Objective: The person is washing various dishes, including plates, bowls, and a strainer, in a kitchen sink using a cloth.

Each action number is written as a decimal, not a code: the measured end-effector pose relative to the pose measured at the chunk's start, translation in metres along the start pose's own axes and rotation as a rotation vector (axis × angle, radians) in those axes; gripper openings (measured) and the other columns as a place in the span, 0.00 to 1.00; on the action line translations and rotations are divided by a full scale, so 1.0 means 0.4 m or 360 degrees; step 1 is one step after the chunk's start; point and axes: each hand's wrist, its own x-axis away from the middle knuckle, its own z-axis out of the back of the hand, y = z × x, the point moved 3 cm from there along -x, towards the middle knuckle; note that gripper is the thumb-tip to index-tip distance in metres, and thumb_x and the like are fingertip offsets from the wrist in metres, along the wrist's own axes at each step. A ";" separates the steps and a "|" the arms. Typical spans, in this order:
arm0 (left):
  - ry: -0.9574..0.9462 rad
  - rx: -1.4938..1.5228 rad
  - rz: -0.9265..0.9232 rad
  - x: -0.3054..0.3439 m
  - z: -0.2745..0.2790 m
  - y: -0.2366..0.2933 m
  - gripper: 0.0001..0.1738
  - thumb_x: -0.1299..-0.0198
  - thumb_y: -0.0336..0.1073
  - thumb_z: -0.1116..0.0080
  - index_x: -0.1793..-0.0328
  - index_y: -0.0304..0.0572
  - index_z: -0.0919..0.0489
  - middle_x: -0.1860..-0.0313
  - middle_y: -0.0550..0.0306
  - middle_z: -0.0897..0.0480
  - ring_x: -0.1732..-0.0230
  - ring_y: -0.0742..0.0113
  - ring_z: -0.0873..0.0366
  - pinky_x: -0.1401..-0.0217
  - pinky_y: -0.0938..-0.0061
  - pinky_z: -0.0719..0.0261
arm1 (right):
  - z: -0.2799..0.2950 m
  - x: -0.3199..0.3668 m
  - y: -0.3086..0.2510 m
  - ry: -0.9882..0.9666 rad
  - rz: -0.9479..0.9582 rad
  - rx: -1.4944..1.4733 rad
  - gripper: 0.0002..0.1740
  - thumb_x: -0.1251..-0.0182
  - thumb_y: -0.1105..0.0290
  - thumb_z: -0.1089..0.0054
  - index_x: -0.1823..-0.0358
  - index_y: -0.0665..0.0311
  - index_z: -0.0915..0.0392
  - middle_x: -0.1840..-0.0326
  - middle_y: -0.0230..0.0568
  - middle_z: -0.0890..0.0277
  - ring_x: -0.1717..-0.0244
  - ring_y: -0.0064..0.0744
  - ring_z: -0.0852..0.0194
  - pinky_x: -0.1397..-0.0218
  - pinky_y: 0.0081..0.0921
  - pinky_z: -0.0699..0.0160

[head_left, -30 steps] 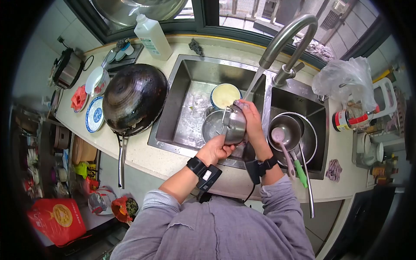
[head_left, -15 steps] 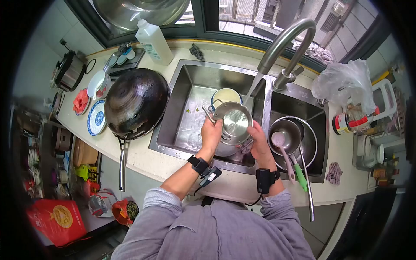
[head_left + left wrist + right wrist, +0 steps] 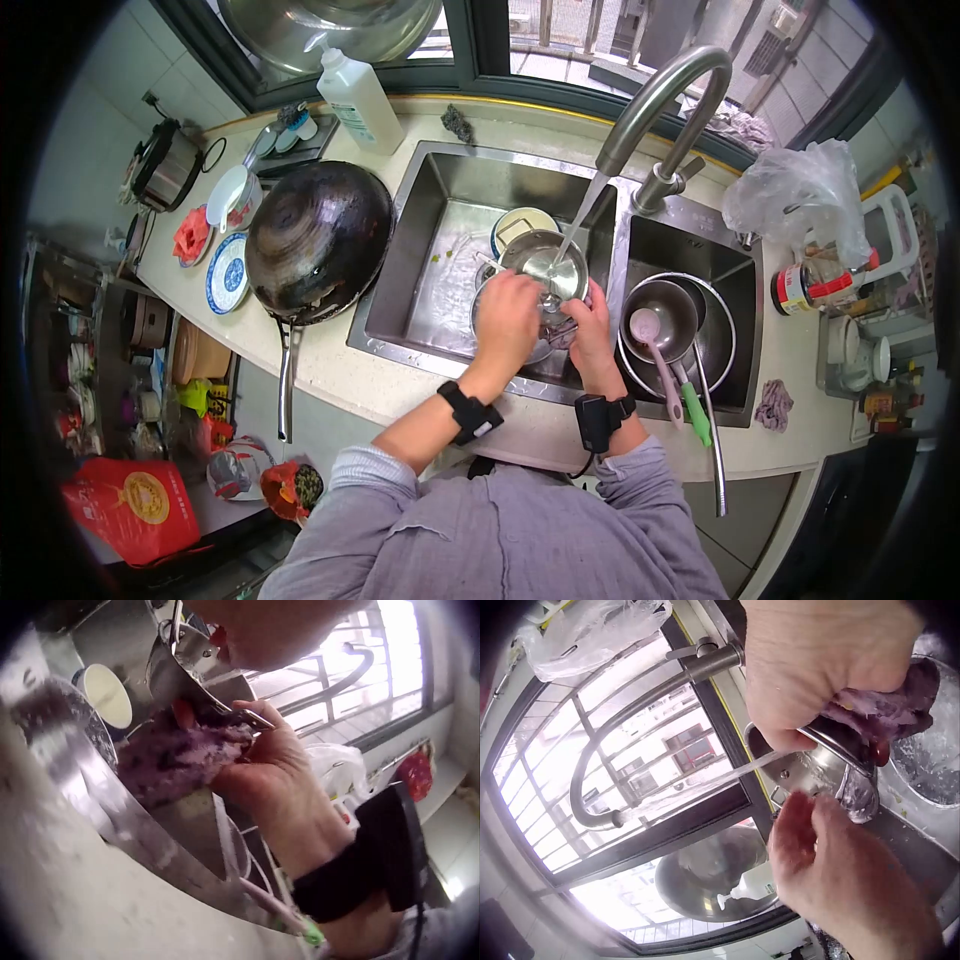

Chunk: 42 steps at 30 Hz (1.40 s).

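Note:
My right hand [image 3: 590,335] grips a small steel pot [image 3: 572,272] by its handle, with a bunched purple cloth [image 3: 180,761] in the same grasp. The pot is tilted in the left sink basin [image 3: 400,320], and water from the tap [image 3: 640,120] pours into it. Over the pot's near-left side is my left hand [image 3: 510,315], its fingers bent and blurred close to the rim; I cannot tell whether they hold anything. Behind the pot sits a blue-and-cream bowl [image 3: 527,217], partly covered by it. Another round steel vessel [image 3: 930,769] lies below my hands.
The right basin holds a saucepan [image 3: 655,300], a pink ladle [image 3: 660,365] and a green-handled utensil [image 3: 692,410]. Left of the sink stands an overturned wok [image 3: 320,240], with a blue-patterned plate [image 3: 228,272] beyond. A soap bottle [image 3: 360,105] and scourer [image 3: 456,124] stand behind.
A second ago both hands held the pot on its side; it has since turned, its opening facing up under the stream. My left hand has shifted from its handle side to over its near-left rim.

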 end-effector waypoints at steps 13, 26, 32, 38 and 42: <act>-0.1072 0.0066 0.0410 -0.043 -0.115 -0.047 0.09 0.51 0.37 0.49 0.63 0.49 0.22 0.69 0.46 0.22 0.64 0.48 0.24 0.63 0.59 0.28 | -0.017 -0.002 0.034 0.0010 -0.0004 0.0010 0.31 0.55 0.81 0.55 0.43 0.71 0.42 0.55 0.39 0.33 0.57 0.26 0.34 0.53 0.20 0.34; -0.0081 -0.0066 0.0671 -0.054 -0.066 -0.116 0.16 0.55 0.42 0.43 0.65 0.40 0.28 0.76 0.51 0.26 0.71 0.52 0.26 0.69 0.62 0.31 | 0.029 -0.026 0.025 0.0228 -0.0011 -0.0056 0.27 0.55 0.79 0.55 0.47 0.71 0.39 0.61 0.40 0.32 0.65 0.30 0.30 0.67 0.27 0.25; -0.0645 0.1046 0.1867 0.014 -0.112 -0.163 0.16 0.55 0.31 0.53 0.58 0.35 0.33 0.74 0.58 0.29 0.80 0.70 0.32 0.87 0.78 0.35 | 0.018 -0.029 0.031 0.0135 -0.0170 0.0111 0.21 0.48 0.74 0.53 0.50 0.70 0.37 0.65 0.40 0.31 0.70 0.28 0.29 0.76 0.23 0.26; -0.0598 0.0980 0.1894 0.047 -0.104 -0.189 0.20 0.51 0.30 0.58 0.49 0.39 0.42 0.64 0.53 0.29 0.79 0.70 0.29 0.89 0.80 0.29 | -0.010 -0.042 -0.074 0.0244 0.0330 0.0921 0.19 0.43 0.71 0.51 0.48 0.62 0.36 0.59 0.38 0.31 0.72 0.22 0.30 0.75 0.15 0.27; -0.0695 0.1265 0.1822 0.077 -0.118 -0.157 0.15 0.40 0.38 0.61 0.48 0.46 0.42 0.60 0.52 0.27 0.73 0.67 0.24 0.90 0.82 0.27 | -0.105 -0.013 -0.094 -0.0037 0.0481 0.0407 0.21 0.44 0.70 0.49 0.47 0.63 0.37 0.54 0.43 0.34 0.64 0.27 0.28 0.66 0.18 0.27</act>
